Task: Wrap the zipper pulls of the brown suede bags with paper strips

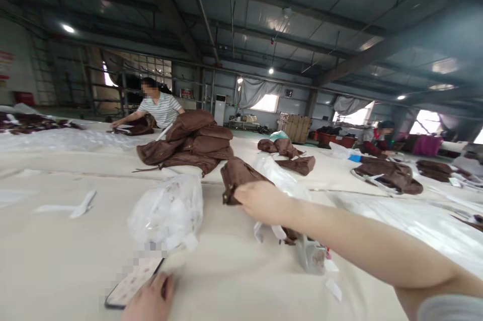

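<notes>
In the lower left, my left hand [149, 298] is closed, its fingers curled at the near right edge of a phone [138, 275]. The hand covers part of the phone, whose light face is partly pixelated. My right arm stretches across the table, and my right hand [262, 202] grips a soft brown bag [241, 175] with small metal fittings. White straps [277, 232] hang below that hand. Just left of the bag rests a clear plastic bag [169, 210] stuffed with crumpled white material. Behind it rises a heap of brown bags [192, 142].
White strips [81, 205] lie on the pale table [94, 255] at left. A small clear packet [313, 255] sits under my right forearm. More brown pieces [392, 175] and plastic sheeting [411, 225] spread rightward. A co-worker [162, 109] in a striped shirt handles brown material across the table.
</notes>
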`<action>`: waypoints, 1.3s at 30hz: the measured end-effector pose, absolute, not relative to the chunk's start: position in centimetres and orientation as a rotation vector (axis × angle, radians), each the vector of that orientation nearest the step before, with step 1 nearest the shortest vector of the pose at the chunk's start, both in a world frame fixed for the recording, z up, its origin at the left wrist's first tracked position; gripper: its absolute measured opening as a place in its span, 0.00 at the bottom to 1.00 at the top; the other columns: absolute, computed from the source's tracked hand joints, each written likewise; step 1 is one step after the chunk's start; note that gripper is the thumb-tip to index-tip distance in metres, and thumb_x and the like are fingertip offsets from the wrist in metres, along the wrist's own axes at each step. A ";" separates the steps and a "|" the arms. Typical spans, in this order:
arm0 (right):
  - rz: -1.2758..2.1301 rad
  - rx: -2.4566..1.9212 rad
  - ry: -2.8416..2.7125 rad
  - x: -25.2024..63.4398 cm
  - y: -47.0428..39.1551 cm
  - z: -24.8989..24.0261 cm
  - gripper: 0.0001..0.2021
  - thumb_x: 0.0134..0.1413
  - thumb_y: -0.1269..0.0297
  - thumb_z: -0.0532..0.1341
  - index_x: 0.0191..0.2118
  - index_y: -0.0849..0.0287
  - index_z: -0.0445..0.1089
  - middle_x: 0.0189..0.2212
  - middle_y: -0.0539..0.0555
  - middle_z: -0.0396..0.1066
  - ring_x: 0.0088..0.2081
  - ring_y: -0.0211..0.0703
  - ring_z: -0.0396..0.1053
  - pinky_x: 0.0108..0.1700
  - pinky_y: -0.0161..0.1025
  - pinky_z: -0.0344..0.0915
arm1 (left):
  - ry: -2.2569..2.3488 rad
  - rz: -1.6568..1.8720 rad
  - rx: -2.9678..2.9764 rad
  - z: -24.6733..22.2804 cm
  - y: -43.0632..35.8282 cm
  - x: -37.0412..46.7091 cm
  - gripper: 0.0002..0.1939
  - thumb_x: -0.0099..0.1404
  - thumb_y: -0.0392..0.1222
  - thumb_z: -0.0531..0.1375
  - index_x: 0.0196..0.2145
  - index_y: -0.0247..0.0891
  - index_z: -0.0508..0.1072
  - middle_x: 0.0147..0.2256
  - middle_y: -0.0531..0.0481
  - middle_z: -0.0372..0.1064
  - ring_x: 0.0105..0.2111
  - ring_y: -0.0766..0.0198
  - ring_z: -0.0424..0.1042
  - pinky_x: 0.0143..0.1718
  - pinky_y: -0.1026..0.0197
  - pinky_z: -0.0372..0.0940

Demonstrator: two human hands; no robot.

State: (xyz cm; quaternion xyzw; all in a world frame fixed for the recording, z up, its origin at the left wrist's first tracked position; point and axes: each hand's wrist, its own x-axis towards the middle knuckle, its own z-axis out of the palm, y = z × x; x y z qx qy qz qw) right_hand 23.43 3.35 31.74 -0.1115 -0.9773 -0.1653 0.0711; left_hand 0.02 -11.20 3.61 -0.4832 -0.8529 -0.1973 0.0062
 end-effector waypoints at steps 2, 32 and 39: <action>-0.162 -0.433 -3.057 24.3 0.6 26.7 0.10 0.59 0.60 0.59 0.35 0.62 0.70 0.34 0.56 0.74 0.35 0.46 0.72 0.36 0.38 0.63 | -2.660 -0.573 -1.499 4.8 -11.6 0.9 0.20 0.68 0.45 0.42 0.34 0.39 0.71 0.34 0.43 0.75 0.37 0.49 0.75 0.39 0.53 0.64; 0.403 -1.151 -2.274 33.4 -0.6 3.7 0.24 0.57 0.67 0.54 0.59 0.63 0.63 0.60 0.63 0.60 0.61 0.52 0.59 0.62 0.52 0.58 | -2.634 -0.727 -1.290 5.6 -11.8 2.2 0.19 0.70 0.45 0.43 0.41 0.34 0.70 0.38 0.40 0.72 0.39 0.53 0.72 0.41 0.55 0.63; 0.602 -1.136 -2.344 31.8 -6.0 5.1 0.30 0.50 0.70 0.57 0.62 0.61 0.60 0.61 0.61 0.59 0.62 0.53 0.57 0.63 0.54 0.54 | -2.055 -1.080 -1.630 10.9 -9.6 9.1 0.24 0.69 0.49 0.48 0.58 0.32 0.60 0.56 0.36 0.60 0.57 0.50 0.60 0.59 0.48 0.55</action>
